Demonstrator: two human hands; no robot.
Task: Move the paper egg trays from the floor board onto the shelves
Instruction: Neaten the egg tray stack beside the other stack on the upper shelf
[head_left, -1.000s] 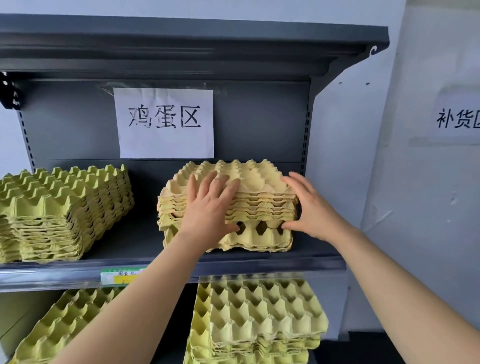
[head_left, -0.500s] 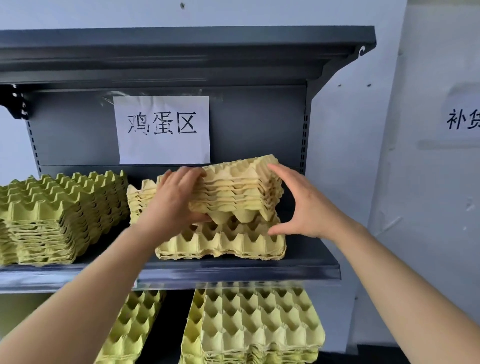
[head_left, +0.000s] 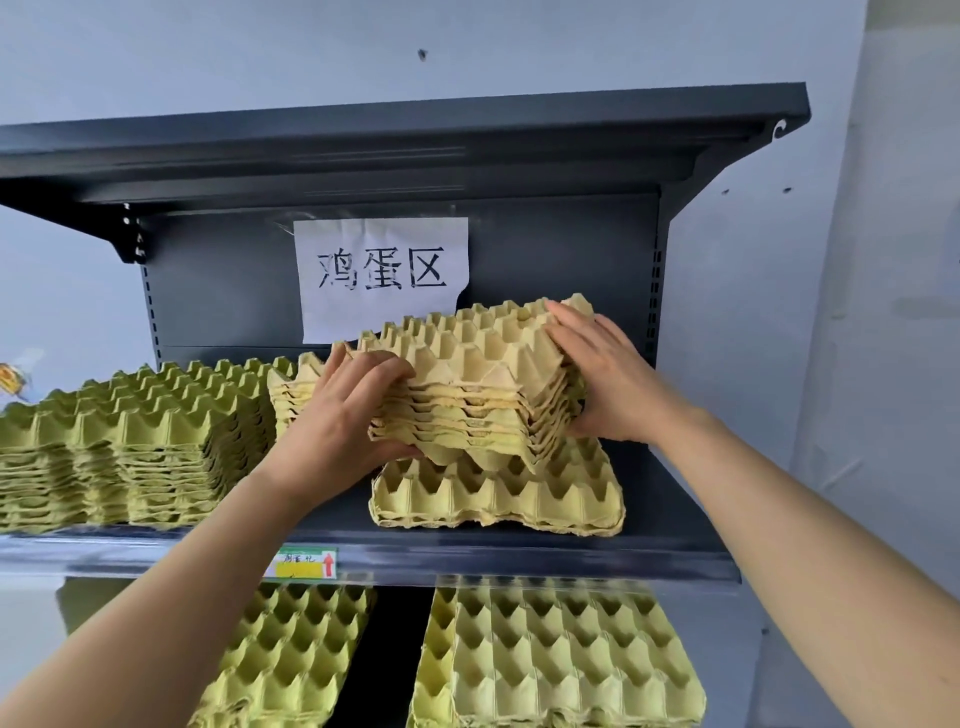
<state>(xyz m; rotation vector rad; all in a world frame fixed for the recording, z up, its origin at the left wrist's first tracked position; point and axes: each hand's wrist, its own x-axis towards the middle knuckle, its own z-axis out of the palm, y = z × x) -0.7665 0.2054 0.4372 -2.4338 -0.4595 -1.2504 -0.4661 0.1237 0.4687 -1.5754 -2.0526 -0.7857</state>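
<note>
Two hands grasp one tan stack of egg trays (head_left: 478, 384), held tilted with its right end higher. Left hand (head_left: 337, 415): fingers curled over the left edge, thumb beneath. Right hand (head_left: 608, 384): fingers clasping the right end. The stack sits just over the bottom trays (head_left: 498, 493), which lie flat on the grey shelf (head_left: 571, 564). Green tray pile (head_left: 119, 441) at shelf left; paper sign (head_left: 384, 275) on the back panel.

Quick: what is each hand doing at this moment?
Left hand: grips the tilted tray stack, left side.
Right hand: grips the same stack, right side.
</note>
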